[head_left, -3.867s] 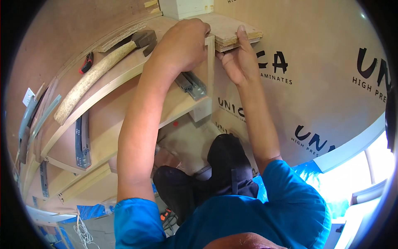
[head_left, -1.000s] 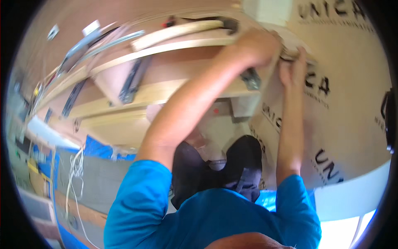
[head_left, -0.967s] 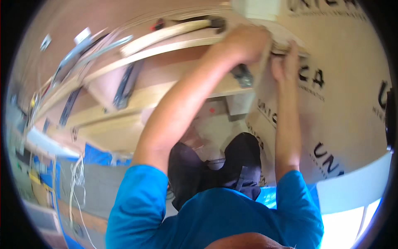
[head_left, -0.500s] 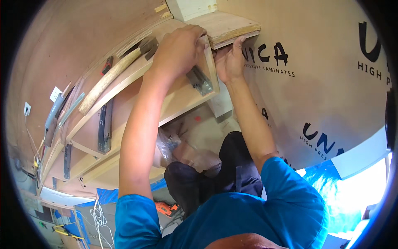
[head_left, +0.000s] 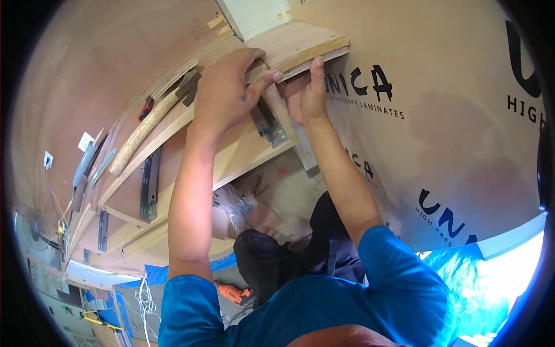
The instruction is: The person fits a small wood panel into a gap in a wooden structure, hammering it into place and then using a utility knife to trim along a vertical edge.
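Since the earlier frame, the left hand [head_left: 225,89] has opened out: its thumb now reaches toward the front edge of the two-layer plywood piece [head_left: 306,43], and the whole scene has shifted with the camera. We see that piece at the upper centre of the frame, at the corner of the open drawer cabinet [head_left: 165,136] and beneath a white block [head_left: 254,17]. We judge the step in hand to be positioning the plywood; a next move would call for steady support from below while its edge is aligned. The right hand [head_left: 309,95] grips the piece, palm up, thumb raised at the front edge and fingers reaching under, their tips hidden. The left fingers curve over the cabinet's upper corner, spread from the thumb; whether they pinch the panel we cannot tell. Inside the cabinet's bays, left of centre, we note dark metal drawer slides [head_left: 149,186], with another slide [head_left: 267,124] below the left hand. A claw hammer [head_left: 147,130] and a red-and-black utility knife [head_left: 145,108] lie on top.
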`<action>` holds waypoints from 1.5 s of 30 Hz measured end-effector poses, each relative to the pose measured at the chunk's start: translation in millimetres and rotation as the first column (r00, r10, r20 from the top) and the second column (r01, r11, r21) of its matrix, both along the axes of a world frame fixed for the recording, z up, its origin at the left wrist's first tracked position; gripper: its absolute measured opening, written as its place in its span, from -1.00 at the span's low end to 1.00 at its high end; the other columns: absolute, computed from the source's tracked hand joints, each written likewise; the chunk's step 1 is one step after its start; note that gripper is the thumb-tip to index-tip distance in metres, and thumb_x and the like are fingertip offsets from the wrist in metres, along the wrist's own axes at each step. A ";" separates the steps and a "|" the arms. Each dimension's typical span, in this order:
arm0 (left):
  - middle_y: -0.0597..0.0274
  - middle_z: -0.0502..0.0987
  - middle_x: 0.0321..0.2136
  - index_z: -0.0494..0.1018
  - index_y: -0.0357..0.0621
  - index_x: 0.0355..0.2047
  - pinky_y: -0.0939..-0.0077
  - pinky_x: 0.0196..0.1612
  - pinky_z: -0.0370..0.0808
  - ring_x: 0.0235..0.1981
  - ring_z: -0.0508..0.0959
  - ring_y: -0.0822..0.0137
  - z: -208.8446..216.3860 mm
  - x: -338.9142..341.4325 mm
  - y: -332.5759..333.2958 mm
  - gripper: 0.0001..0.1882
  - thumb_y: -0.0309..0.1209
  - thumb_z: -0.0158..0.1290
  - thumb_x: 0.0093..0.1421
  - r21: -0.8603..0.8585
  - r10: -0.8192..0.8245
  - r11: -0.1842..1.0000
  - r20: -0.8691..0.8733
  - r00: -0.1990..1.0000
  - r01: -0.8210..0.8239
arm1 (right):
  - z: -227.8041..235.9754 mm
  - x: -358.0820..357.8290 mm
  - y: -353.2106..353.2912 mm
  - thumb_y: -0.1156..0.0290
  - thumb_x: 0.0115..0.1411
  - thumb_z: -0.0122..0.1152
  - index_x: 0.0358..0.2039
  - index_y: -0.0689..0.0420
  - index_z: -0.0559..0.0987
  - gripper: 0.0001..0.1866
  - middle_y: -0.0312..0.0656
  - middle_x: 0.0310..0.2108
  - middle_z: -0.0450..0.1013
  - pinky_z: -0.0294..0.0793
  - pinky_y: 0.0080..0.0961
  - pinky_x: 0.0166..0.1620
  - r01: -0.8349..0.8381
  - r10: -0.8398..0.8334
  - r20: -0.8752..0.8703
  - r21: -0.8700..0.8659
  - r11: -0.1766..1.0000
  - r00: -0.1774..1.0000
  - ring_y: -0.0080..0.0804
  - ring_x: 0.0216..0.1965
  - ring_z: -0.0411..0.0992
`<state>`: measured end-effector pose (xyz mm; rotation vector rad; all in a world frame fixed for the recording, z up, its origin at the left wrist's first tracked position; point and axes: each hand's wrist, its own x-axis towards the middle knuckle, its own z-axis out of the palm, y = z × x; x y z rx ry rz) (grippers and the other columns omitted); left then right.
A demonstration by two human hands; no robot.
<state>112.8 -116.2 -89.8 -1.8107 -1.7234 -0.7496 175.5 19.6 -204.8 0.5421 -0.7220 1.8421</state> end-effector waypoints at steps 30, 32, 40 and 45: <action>-0.01 0.70 -0.17 0.58 -0.30 0.08 0.20 -0.06 0.57 -0.13 0.65 0.14 117.4 -59.1 247.5 -0.49 -0.36 0.09 0.12 -0.598 0.118 0.798 0.040 0.992 -0.071 | -17.8 -8.7 37.5 -0.05 0.18 0.39 0.36 0.05 0.26 -0.14 -0.21 0.25 0.31 0.31 -0.10 0.34 -0.210 0.203 -0.169 -0.020 0.978 0.964 -0.22 0.27 0.29; -0.03 0.70 -0.21 0.62 -0.32 -0.02 0.19 -0.11 0.58 -0.16 0.64 0.18 87.8 -96.5 251.4 -0.54 -0.35 0.07 0.10 -0.769 -0.002 0.625 -0.176 0.984 -0.136 | -11.4 -11.2 16.1 -0.08 0.17 0.39 0.36 0.05 0.25 -0.12 -0.22 0.27 0.30 0.32 -0.10 0.33 -0.252 0.245 -0.181 -0.018 0.968 0.953 -0.22 0.27 0.30; 0.04 0.62 0.05 0.59 -0.27 0.05 0.12 -0.05 0.59 -0.04 0.60 0.08 91.6 -43.6 266.0 -0.52 -0.42 0.07 0.09 -0.796 0.165 0.601 0.025 0.986 -0.080 | -14.0 2.8 39.2 -0.08 0.17 0.38 0.34 0.05 0.28 -0.16 -0.23 0.23 0.34 0.36 -0.17 0.29 -0.147 0.140 -0.130 -0.047 0.988 0.982 -0.27 0.25 0.32; 0.05 0.71 -0.18 0.64 -0.17 -0.01 0.20 0.01 0.55 -0.14 0.64 0.13 89.9 -106.4 251.8 -0.55 -0.43 0.08 0.06 -0.642 -0.213 0.582 -0.712 0.669 -0.499 | -7.7 -16.6 -2.5 -0.17 0.11 0.39 0.40 0.05 0.20 -0.01 -0.17 0.34 0.26 0.30 -0.08 0.35 -0.241 0.239 -0.125 -0.003 0.970 0.963 -0.19 0.32 0.27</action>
